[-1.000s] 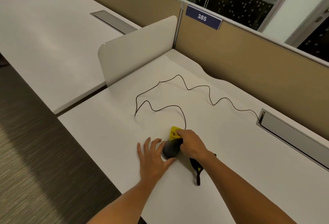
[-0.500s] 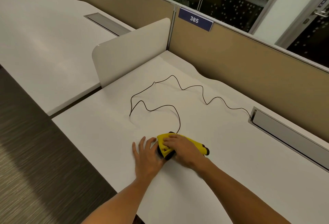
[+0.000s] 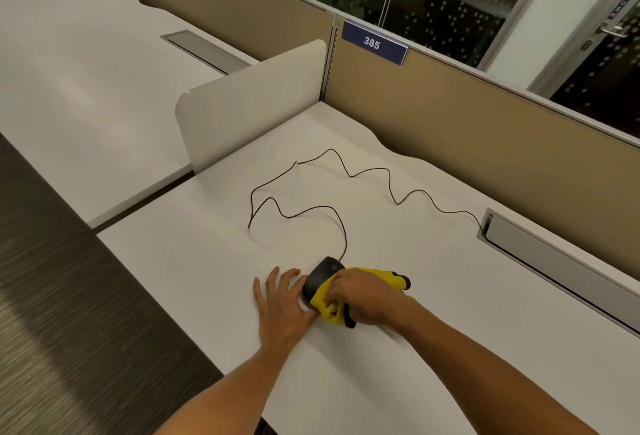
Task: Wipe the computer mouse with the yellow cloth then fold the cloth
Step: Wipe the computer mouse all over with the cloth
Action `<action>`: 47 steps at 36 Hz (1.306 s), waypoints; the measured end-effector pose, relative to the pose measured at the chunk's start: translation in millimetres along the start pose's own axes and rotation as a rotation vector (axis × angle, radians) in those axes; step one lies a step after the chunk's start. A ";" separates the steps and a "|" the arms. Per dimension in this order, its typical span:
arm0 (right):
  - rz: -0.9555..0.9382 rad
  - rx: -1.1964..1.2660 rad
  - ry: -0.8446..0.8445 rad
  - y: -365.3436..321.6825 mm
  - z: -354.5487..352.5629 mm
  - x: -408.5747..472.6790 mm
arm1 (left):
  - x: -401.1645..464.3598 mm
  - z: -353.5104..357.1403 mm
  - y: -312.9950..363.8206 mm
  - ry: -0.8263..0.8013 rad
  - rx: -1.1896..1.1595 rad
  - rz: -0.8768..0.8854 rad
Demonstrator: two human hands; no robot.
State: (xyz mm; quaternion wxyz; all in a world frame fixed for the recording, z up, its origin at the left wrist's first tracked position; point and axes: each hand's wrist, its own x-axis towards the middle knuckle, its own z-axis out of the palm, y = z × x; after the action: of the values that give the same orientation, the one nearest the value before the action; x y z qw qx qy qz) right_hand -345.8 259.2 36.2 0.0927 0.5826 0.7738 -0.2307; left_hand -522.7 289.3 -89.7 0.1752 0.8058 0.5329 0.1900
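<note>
A black wired computer mouse [image 3: 320,277] sits on the white desk [image 3: 194,261] near its front edge. My right hand [image 3: 363,296] grips the yellow cloth [image 3: 388,279], which has a dark trim, and presses it against the mouse's near right side. The cloth bunches under my fingers and hides the rear of the mouse. My left hand [image 3: 282,306] lies flat on the desk with fingers spread, touching the mouse's left side.
The mouse's black cable [image 3: 311,208] snakes across the desk to a grey cable slot [image 3: 554,261] at the right. A white divider panel [image 3: 249,102] stands at the back left, tan partition walls [image 3: 450,130] behind. The desk's front edge drops to dark carpet [image 3: 69,296] on the left.
My right hand has dragged the cloth back from the mouse's front toward its rear, uncovering the mouse's front. The left hand has stayed beside the mouse.
</note>
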 end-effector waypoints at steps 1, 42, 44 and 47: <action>0.020 -0.013 -0.036 0.4 -2.7 -1.8 | 0.0 0.7 -0.9 -0.008 0.001 -0.002; 0.747 0.598 0.326 2.5 -6.3 26.4 | -0.7 1.9 -0.7 0.006 0.056 0.004; 0.753 0.612 0.335 1.4 -5.5 25.1 | -0.4 1.4 -0.4 0.005 0.056 0.006; 0.753 0.616 0.358 -1.2 -2.0 22.7 | -0.2 1.3 -0.6 0.002 0.052 0.006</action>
State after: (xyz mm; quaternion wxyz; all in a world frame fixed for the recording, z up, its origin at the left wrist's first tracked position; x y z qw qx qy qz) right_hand -353.6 279.3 29.0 -0.1404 0.8512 0.4105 -0.2952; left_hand -522.6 289.2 -91.1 0.1530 0.8115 0.5354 0.1771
